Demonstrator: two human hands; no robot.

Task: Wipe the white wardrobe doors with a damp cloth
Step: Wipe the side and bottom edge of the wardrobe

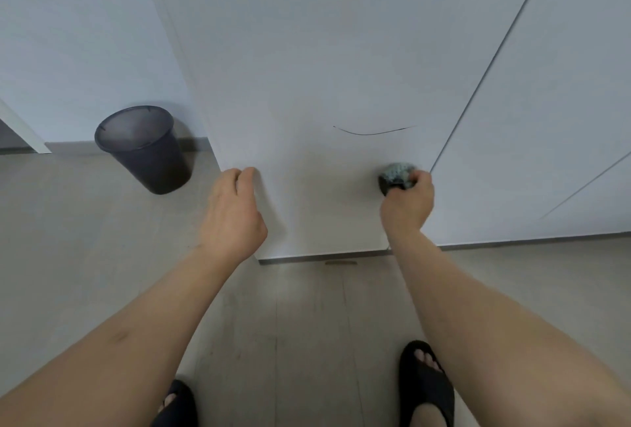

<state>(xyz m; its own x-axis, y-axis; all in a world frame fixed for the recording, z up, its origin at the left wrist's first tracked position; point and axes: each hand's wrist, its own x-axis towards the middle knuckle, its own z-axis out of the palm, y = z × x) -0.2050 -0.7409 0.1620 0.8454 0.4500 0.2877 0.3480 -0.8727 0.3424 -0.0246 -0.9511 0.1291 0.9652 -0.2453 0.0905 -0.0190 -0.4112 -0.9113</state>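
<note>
A white wardrobe door (307,68) fills the middle of the view, with a second white door (546,102) to its right across a thin gap. A thin dark curved mark (374,132) runs across the lower part of the middle door. My right hand (408,201) grips a balled grey-blue cloth (397,175) and holds it against the door below that mark, near the door's right edge. My left hand (232,211) curls its fingers round the door's left edge, low down.
A dark round waste bin (143,148) stands on the floor to the left, against the pale wall. Grey floor tiles (290,341) lie under me. My feet in black slippers (426,389) are close to the wardrobe base.
</note>
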